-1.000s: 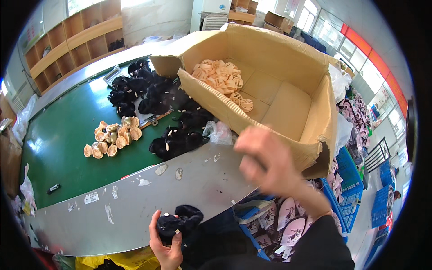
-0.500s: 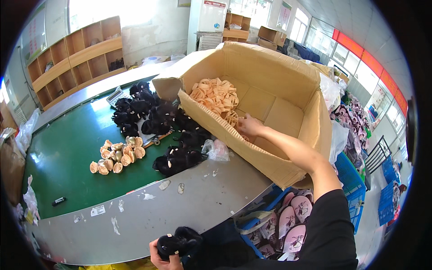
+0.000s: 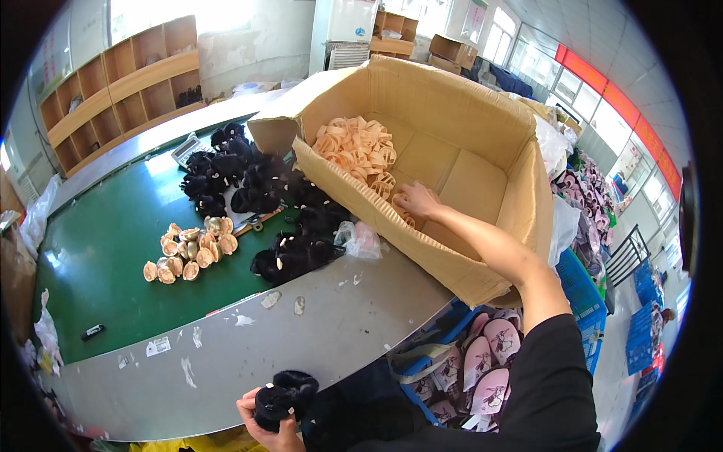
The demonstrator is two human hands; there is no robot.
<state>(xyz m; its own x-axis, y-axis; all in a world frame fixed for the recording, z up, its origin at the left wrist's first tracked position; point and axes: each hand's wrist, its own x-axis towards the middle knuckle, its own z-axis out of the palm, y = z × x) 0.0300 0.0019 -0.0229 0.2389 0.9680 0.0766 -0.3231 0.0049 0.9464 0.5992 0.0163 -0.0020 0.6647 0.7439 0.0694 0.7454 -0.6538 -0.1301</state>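
My left hand, low in the view at the table's front edge, is closed around a fuzzy black plush piece with small pale tabs. My right arm reaches into a large open cardboard box. Inside it, the fingers of my right hand are bent down at the near edge of a heap of peach-coloured plastic ring-shaped pieces. What those fingertips grip is too small to make out. More black plush pieces lie piled left of the box, with several rounded gold-and-peach shells on the green surface beside them.
The green-topped table has a grey metal edge. A clear plastic bag lies against the box, and a black marker lies far left. Below right, a blue crate holds pink printed slipper parts. Wooden shelves stand behind.
The whole view has shifted slightly. My right hand stays at the peach pieces, its fingers bent a little differently. My left hand still holds the black plush piece, turned slightly.
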